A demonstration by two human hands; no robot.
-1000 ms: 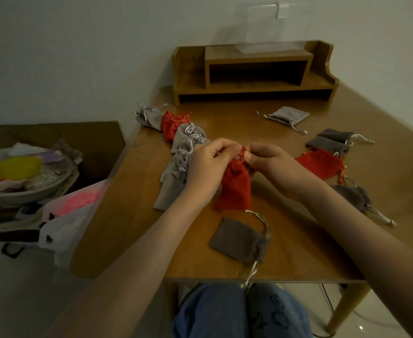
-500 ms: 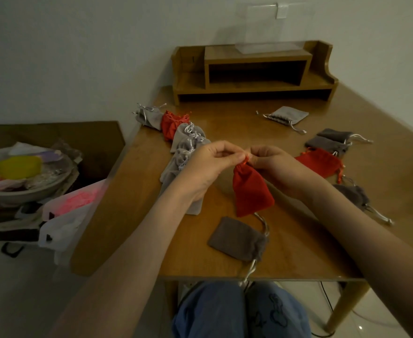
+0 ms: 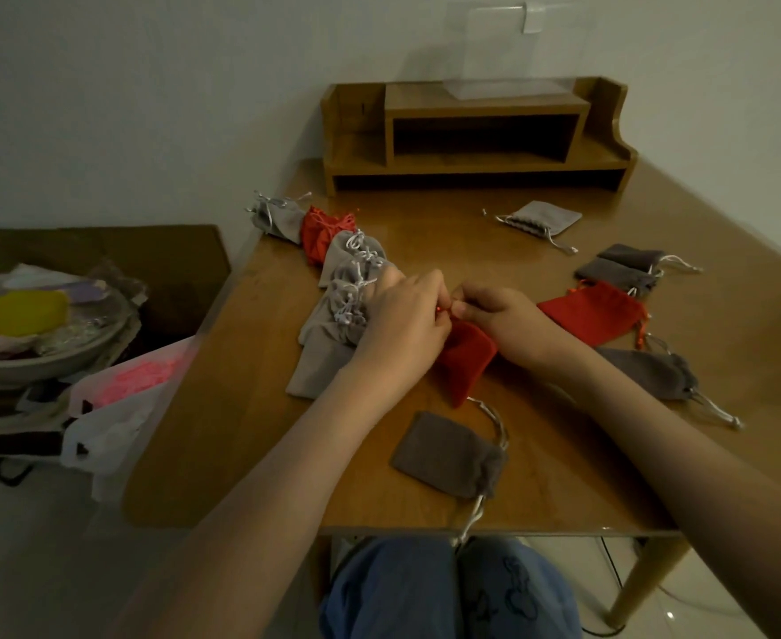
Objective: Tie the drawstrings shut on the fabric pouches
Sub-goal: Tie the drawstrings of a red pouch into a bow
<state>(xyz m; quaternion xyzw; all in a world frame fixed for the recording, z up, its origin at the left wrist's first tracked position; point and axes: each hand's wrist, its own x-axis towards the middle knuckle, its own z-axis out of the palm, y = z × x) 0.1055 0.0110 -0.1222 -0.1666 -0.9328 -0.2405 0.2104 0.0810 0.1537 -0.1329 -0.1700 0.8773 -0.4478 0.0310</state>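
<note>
Many pouches (image 3: pixel 448 454) litter wooden table (image 3: pixel 425 232) (shelf (image 3: pixel 485 103) against wall (image 3: pixel 148 85)) — clutter (image 3: pixel 47 325) leftward.

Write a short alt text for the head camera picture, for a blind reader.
A person's left hand and right hand pinch the drawstring top of a red pouch at a table. More pouches lie around: a bunched row at the left, a dark grey pouch near the front edge. A wooden shelf stands at the back.

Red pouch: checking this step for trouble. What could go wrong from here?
Left hand and right hand pinch a red cord atop the red pouch; it may slip before the knot tightens. The dark grey pouch trails its cord over the table edge; the right forearm could drag it off.
</note>
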